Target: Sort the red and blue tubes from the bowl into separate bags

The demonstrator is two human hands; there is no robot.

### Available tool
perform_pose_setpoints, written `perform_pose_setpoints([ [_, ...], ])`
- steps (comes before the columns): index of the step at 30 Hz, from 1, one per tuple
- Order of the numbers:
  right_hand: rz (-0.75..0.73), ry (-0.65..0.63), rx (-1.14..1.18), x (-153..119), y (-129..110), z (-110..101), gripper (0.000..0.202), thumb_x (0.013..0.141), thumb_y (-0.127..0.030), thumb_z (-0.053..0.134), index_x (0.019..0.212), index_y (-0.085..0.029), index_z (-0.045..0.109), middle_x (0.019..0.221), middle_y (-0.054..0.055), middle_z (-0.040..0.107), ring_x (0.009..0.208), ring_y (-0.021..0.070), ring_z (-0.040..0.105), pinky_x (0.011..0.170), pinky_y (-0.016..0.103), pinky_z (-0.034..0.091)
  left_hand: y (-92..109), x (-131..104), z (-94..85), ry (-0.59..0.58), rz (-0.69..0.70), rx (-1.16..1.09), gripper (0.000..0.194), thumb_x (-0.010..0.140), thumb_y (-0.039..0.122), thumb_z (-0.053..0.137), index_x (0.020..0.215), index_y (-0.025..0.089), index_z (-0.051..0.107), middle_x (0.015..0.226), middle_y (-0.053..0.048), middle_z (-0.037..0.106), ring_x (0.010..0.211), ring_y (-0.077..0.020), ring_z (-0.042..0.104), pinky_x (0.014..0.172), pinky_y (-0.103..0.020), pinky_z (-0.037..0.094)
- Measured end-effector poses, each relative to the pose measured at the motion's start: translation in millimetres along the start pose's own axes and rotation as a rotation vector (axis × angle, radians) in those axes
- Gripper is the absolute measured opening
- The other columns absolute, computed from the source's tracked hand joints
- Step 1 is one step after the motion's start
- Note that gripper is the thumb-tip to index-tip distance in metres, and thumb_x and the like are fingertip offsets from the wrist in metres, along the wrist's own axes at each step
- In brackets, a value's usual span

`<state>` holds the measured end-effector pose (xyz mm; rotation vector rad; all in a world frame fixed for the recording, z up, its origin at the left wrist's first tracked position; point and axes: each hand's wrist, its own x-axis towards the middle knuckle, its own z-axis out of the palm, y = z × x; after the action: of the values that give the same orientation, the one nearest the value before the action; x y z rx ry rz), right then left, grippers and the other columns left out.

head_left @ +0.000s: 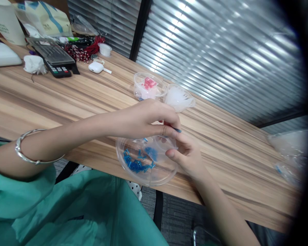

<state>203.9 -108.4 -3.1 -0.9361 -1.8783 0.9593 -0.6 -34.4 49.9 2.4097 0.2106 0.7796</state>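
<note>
My left hand [156,119] reaches across from the left, its thumb and forefinger pinched together on a small blue piece [178,130]. Directly below it, my right hand [186,152] curls around a small clear plastic cup [166,140], and the fingertips of both hands meet near its rim. Under the cup stands a round clear plastic bowl [149,182] at the table's front edge. Many short blue tube-like pieces [136,165] lie in the bowl. A blurred blue patch [151,153] shows near the cup; whether it is inside the cup I cannot tell.
Behind my hands are a clear tub [137,85] with red pieces and a translucent white plastic item [178,97]. Farther left on the wooden table [79,94] are a white earbud case [96,67], a card reader [59,70] and red wires [94,46]. Plastic bags [290,150] lie at right.
</note>
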Motion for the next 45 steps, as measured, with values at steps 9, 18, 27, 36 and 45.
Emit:
perform_pose_setpoints([
  [9,-0.027,-0.002,-0.014,1,-1,-1,0.026,0.086,-0.039,0.069,0.111,-0.031,0.069,0.102,0.001,0.069,0.098,0.0200,0.064,0.091,0.031,0.049,0,-1,0.9,0.021,0.000,-0.009,0.011,0.090,0.015,0.059,0.087,0.014,0.070,0.084,-0.002,0.071,0.080,-0.0122,0.063,0.071,-0.021,0.044],
  [18,-0.016,-0.002,0.002,3,1,-1,0.023,0.085,-0.038,0.071,0.105,-0.027,0.070,0.101,0.001,0.071,0.097,0.0202,0.066,0.090,0.032,0.051,-1,-1,1.1,-0.006,-0.020,-0.098,0.013,0.090,0.013,0.058,0.090,0.013,0.071,0.085,-0.004,0.072,0.079,-0.0120,0.065,0.071,-0.021,0.046],
  [27,-0.037,0.034,-0.040,4,2,-1,0.024,0.083,-0.039,0.073,0.103,-0.026,0.070,0.096,0.001,0.071,0.090,0.0211,0.065,0.083,0.033,0.052,-4,-2,2.6,0.016,0.030,-0.130,0.015,0.086,0.008,0.064,0.092,0.017,0.075,0.089,-0.004,0.071,0.085,-0.0125,0.062,0.078,-0.022,0.048],
  [36,0.004,0.034,-0.076,1,3,-3,0.023,0.082,-0.044,0.072,0.094,-0.024,0.070,0.089,0.002,0.069,0.085,0.0214,0.064,0.080,0.034,0.053,3,-2,-0.9,-0.087,0.043,-0.020,0.018,0.091,0.012,0.057,0.094,0.017,0.074,0.086,-0.004,0.068,0.083,-0.0134,0.060,0.076,-0.023,0.046],
  [45,-0.036,0.040,-0.033,2,4,-1,0.032,0.083,-0.038,0.073,0.114,-0.029,0.069,0.109,0.003,0.072,0.104,0.0231,0.066,0.096,0.038,0.052,7,-2,-3.0,-0.144,0.055,-0.015,0.028,0.096,0.013,0.045,0.107,0.018,0.070,0.090,-0.005,0.065,0.086,-0.0137,0.058,0.077,-0.021,0.044],
])
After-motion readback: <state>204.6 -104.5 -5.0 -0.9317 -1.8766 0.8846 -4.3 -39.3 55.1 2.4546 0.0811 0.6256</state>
